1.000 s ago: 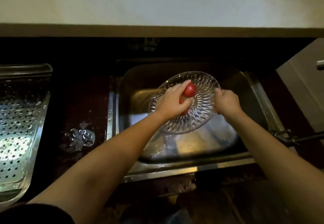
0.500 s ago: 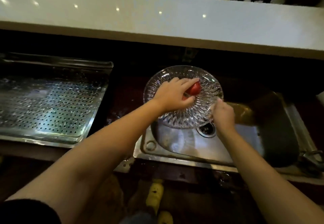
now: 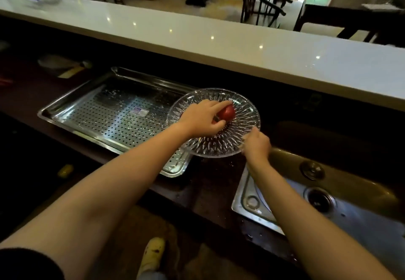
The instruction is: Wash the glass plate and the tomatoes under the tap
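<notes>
Cut-glass plate (image 3: 213, 141), tilted, red tomato (image 3: 228, 112) on it

Perforated tray (image 3: 114, 122) lies bare left of the glass plate (image 3: 210, 146); raised counter (image 3: 241, 49) blocks behind

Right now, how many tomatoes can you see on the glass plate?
1. One red tomato sits near the middle of the glass plate, held under the left hand. The right hand grips the plate's rim. More tomatoes could be hidden beneath the left hand.
</notes>
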